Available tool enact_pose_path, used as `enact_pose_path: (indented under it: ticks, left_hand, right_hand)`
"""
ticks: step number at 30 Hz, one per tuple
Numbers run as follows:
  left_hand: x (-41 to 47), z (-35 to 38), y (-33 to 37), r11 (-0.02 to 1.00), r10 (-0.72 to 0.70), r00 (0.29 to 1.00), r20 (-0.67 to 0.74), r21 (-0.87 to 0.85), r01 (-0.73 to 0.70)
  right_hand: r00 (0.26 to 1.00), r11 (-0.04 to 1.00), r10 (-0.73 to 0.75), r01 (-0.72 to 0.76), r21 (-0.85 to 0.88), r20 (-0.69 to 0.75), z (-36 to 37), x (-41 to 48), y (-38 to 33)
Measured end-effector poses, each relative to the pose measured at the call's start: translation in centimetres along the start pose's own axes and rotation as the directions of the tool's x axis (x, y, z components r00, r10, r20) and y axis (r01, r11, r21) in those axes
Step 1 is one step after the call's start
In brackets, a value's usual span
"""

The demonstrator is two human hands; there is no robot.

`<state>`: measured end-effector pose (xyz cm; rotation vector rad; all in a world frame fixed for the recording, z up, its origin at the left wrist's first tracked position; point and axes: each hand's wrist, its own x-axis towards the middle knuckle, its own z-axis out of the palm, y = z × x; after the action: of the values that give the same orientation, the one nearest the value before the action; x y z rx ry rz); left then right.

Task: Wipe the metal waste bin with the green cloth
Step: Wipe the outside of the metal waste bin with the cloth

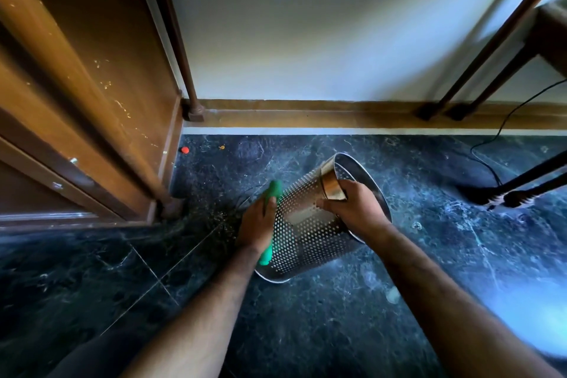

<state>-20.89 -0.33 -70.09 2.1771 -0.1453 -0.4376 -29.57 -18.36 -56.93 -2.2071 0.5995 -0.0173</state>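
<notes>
A perforated metal waste bin [306, 230] is tilted on the dark stone floor, its open rim pointing up and to the right, its base near me. My right hand [352, 209] grips the bin at its solid upper band. My left hand [257, 224] presses a green cloth [270, 221] flat against the bin's left side. The cloth shows above my fingers and below my palm; the rest is hidden under the hand.
A wooden cabinet [92, 120] stands at the left. A white wall with a wooden skirting [306, 115] runs behind. Dark furniture legs [521, 190] and a black cable [491, 163] lie at the right. A small red object [185, 150] sits near the cabinet corner.
</notes>
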Motion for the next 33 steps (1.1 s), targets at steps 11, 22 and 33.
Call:
enact_pose_path:
  ticks: [11,22,33]
  left_hand:
    - [4.3,-2.9,8.2,0.914,-0.185,0.953,0.241,-0.313,0.257]
    - [0.1,-0.6,4.5,0.988,0.068,0.998,0.016,-0.141,-0.065]
    - [3.8,-2.3,3.2,0.845,-0.359,0.89,0.281,-0.307,0.438]
  right_hand:
    - [0.935,0.988,-0.131,0.15,-0.033,0.329,0.5,-0.5,0.0]
    - [0.983,0.982,-0.058,0.088,-0.168,0.176,0.2,0.5,-0.6]
    - [0.923,0.918,-0.122,0.244,-0.313,0.364,0.4,-1.0,0.3]
